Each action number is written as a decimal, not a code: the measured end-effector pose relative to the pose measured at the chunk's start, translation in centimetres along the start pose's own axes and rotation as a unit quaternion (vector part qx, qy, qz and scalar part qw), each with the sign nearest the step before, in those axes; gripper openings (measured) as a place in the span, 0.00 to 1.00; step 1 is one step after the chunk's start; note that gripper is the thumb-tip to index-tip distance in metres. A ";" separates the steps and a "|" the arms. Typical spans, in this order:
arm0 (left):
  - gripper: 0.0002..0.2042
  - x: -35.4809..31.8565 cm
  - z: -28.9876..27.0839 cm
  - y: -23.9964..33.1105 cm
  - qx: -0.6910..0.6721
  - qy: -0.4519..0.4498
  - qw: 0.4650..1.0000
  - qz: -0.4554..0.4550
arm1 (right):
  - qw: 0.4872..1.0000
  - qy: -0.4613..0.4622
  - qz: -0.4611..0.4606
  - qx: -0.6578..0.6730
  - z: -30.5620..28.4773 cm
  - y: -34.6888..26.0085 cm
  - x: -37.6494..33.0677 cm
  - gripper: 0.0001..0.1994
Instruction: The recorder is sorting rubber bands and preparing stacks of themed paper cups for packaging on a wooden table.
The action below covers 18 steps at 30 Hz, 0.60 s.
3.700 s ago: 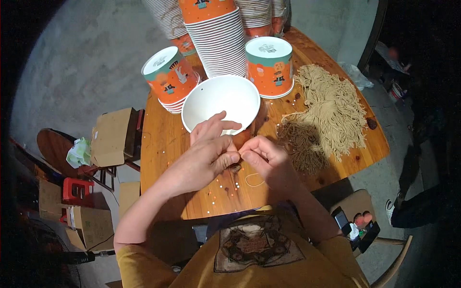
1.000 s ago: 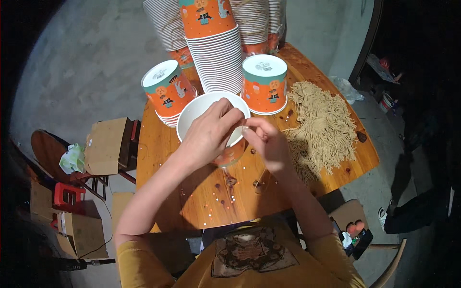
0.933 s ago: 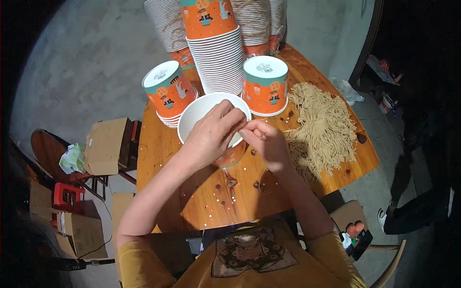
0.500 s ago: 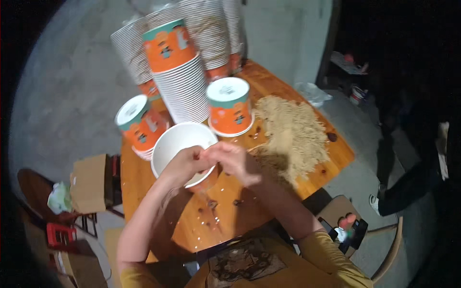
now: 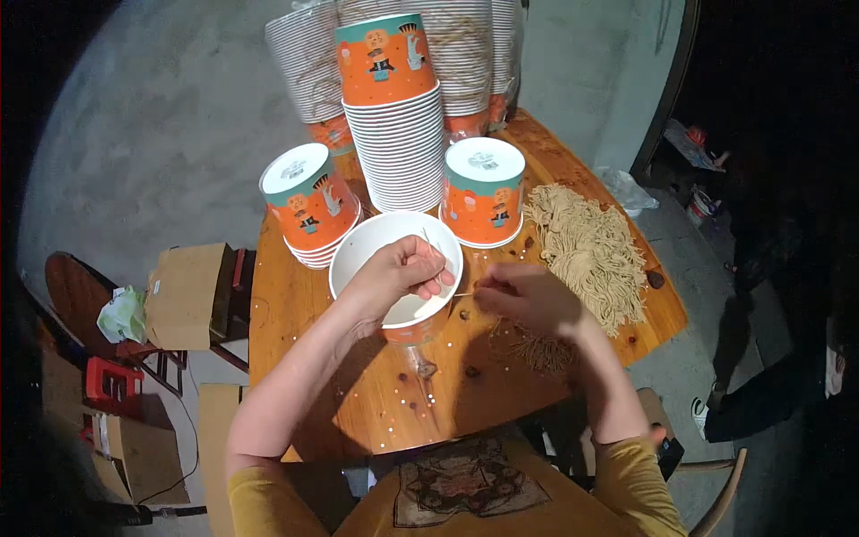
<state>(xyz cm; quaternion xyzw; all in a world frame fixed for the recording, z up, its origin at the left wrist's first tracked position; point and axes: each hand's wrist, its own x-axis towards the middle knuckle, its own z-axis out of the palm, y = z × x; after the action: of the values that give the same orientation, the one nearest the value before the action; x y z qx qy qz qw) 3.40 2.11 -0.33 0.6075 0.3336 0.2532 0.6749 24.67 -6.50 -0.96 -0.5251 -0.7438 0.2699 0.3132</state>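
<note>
My left hand [image 5: 407, 273] is over the rim of an upright white-lined paper tub [image 5: 358, 242], its fingers pinched on a thin string [image 5: 430, 240] whose ends poke up above them. To the right of the tub is my right hand [image 5: 528, 300], slightly blurred, with fingers curled in. A taut bit of string runs from it toward the left hand, so both appear to grip the same string. Beyond my right hand lies a heap of tan strings [image 5: 591, 255]. A smaller bunch of strings [image 5: 541, 349] lies in shadow below it.
Upside-down orange tubs stand in a short stack [image 5: 309, 210] at left and another [image 5: 483, 201] at right. A tall stack [image 5: 394, 134] rises behind, with wrapped stacks [image 5: 309, 72] further back. White specks dot the wooden table [image 5: 358, 412]. A cardboard box [image 5: 188, 291] is at left.
My hands were together over the tub; now they are apart, the right one drawn off to the right. The whole view has shifted and turned a little.
</note>
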 end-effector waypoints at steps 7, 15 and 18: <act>0.10 0.6 0.5 -0.4 0.088 -0.032 0.996 -0.004 | 0.978 -0.065 -0.006 0.200 -1.3 -1.8 4.0 0.10; 0.11 -0.2 0.1 0.4 0.083 -0.095 0.992 -0.031 | 0.978 0.045 -0.047 0.198 0.8 0.4 5.5 0.09; 0.10 0.0 0.5 0.2 0.091 -0.084 0.992 -0.018 | 0.972 0.027 -0.008 0.235 0.9 1.1 5.1 0.07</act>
<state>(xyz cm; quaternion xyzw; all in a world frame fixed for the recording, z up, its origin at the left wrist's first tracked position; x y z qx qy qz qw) 3.83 1.82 -0.11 0.6797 0.3081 0.1576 0.6467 23.38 -1.38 -1.44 -0.4381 -0.6550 0.4205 0.4497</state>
